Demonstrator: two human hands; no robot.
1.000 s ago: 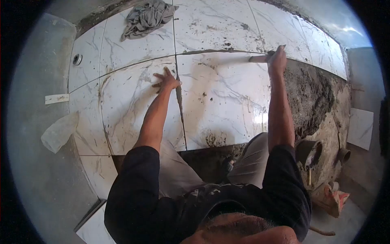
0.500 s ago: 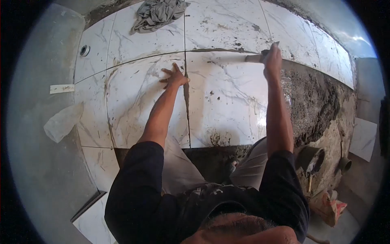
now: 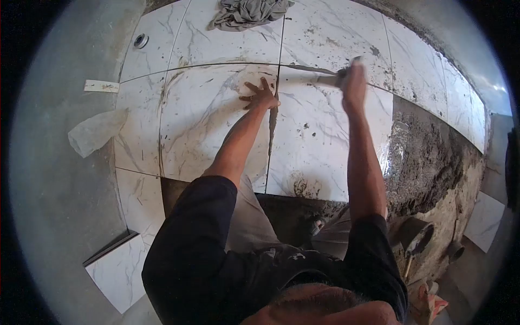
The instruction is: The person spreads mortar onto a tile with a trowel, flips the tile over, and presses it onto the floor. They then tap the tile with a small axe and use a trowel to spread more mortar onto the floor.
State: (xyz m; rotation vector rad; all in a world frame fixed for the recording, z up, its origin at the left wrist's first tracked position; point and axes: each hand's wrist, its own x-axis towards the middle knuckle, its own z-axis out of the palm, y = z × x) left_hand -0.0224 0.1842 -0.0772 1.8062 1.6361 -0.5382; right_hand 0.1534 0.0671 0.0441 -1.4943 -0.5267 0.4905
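My left hand (image 3: 261, 96) presses on a marble-patterned white tile (image 3: 211, 124), fingers spread, with the thumb reaching the joint beside the neighbouring tile (image 3: 325, 146). Above the upper right part of that neighbouring tile, my right hand (image 3: 355, 89) is closed around a hand tool (image 3: 342, 75). The tool has a dark part by the fingers and a light tip above the fist. Motion blur hides its exact kind. An uneven gap filled with grey mortar (image 3: 311, 69) runs along the tile's far edge. Dirt and mortar crumbs dot the tile faces.
Wet mortar (image 3: 422, 157) lies bare on the right. Nearer me stand a dark bucket (image 3: 414, 235) and a crumpled bag (image 3: 428, 303). A grey cloth (image 3: 249, 13) and a tape roll (image 3: 141, 40) lie on far tiles. Loose tiles (image 3: 116, 273) rest at lower left.
The whole view has shifted, with the tiles now further right and slightly higher. My right hand has moved left over the tile with the tool. My left hand stays by the same joint.
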